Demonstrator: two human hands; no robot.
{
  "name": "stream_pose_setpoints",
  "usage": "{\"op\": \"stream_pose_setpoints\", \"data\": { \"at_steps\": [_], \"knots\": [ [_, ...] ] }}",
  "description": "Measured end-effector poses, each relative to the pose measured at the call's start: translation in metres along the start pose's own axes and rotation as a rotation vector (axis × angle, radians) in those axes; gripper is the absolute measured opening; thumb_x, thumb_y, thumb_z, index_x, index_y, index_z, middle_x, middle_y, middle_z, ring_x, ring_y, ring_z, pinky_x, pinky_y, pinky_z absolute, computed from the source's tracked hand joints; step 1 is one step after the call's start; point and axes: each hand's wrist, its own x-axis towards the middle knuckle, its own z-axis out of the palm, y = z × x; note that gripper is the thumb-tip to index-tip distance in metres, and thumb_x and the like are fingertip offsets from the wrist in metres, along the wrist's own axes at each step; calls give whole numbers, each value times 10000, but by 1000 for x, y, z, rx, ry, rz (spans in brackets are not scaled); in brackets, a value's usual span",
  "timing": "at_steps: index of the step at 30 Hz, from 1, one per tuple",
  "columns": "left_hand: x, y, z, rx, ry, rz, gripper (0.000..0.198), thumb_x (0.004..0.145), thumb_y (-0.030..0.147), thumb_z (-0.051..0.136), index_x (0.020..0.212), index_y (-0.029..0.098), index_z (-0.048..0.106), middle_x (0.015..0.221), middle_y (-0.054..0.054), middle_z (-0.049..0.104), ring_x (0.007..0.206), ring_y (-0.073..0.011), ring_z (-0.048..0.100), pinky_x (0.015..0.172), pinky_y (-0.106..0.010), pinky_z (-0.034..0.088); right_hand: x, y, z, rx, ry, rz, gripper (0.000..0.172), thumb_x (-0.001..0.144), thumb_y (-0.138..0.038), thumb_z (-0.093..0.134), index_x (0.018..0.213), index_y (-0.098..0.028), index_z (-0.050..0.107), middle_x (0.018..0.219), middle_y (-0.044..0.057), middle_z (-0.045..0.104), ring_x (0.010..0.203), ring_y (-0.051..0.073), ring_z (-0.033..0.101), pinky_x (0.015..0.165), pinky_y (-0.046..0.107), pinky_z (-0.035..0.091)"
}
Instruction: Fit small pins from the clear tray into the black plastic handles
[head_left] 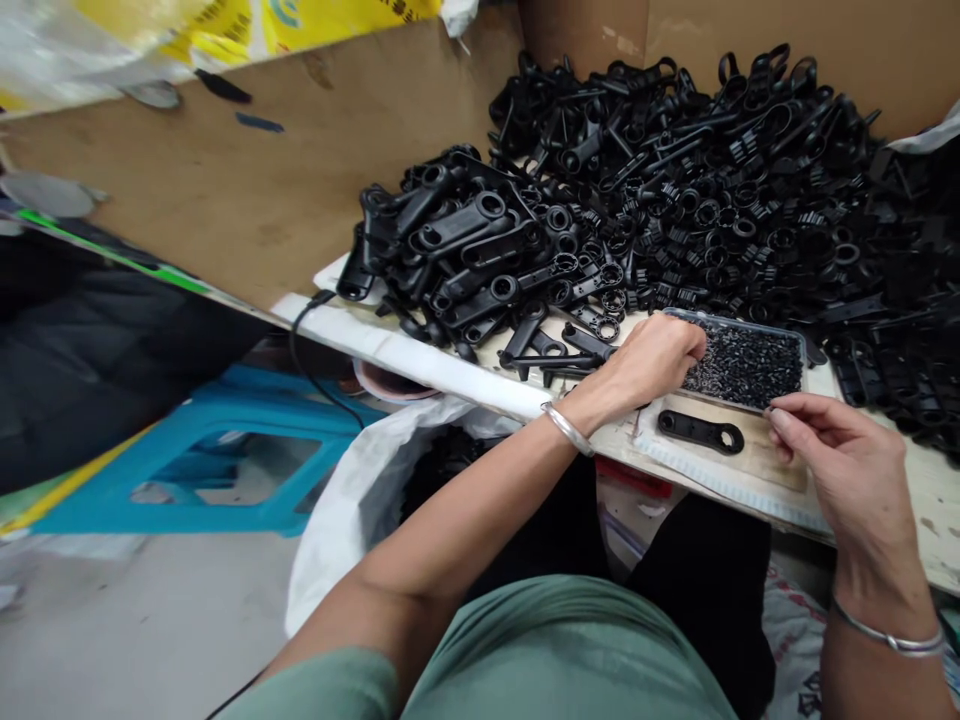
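A shallow clear plastic box (750, 365) full of tiny dark parts stands at the front of the bench. Over its left end is my left hand (664, 355), its fingers curled down against the small parts; what they pinch is hidden. My right hand (840, 440) is by the box's front right corner, thumb and forefinger pinched on a tiny dark piece too small to name. Between the hands, a black plastic arm with a toothed ring at one end (701, 432) lies flat on a brown board (776, 470), touched by neither hand.
Black plastic arms (465, 225) are heaped at the back left, black rings (705, 215) in the middle, more parts at right. Cardboard walls (247, 190) edge the bench. Below stand a white sack (352, 500) and a blue plastic stool (195, 450). A black cable (300, 350) hangs down.
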Motion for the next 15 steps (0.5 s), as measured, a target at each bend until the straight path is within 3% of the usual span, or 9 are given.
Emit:
{"op": "stream_pose_setpoints", "data": {
  "at_steps": [9,12,15],
  "knots": [
    [-7,5,-5,-91,95,-34,191,784,-2,609,814,153,716,880,-23,734,863,-169,658,828,-301,514,-3,-7,14,128,-26,23,191,763,-325,805,897,-198,756,684,10,696,531,105,588,490,228,511],
    [-8,11,-6,-191,111,-99,134,799,40,663,829,155,726,871,-5,743,828,-150,666,812,-277,512,1,-16,27,205,-58,-6,170,801,-329,773,905,-199,741,784,33,738,566,108,625,493,226,528],
    [-8,16,-6,-279,132,-158,136,793,46,675,835,161,735,841,17,745,782,-127,664,761,-240,499,7,-23,43,209,-87,-80,155,829,-328,734,924,-205,736,926,51,762,733,144,706,592,249,593]
  ]
}}
